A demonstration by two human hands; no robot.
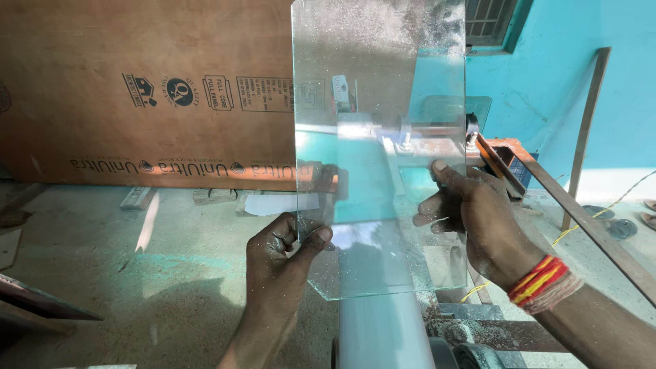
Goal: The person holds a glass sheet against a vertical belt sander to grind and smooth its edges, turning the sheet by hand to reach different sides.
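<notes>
Head view: a clear glass sheet (379,147) was held upright w/ both hands, in the air above a grinding machine (444,342), not resting on anything. Left hand (280,256) pinched the lower left edge, thumb on the near face, fingers (277,236) curled round the edge. Right hand (475,219) clamped the right edge at mid-height, thumb in front, fingers (432,208) behind the glass. Sheet's long axis ran near vertical, top tipped slightly away, broad face toward the camera. Surface was speckled w/ dust, so some work on it looked done; edges couldn't be judged for finish. Behind stood a brown plywood board (147,92) against the wall, and a turquoise wall (567,75) to the right.
</notes>
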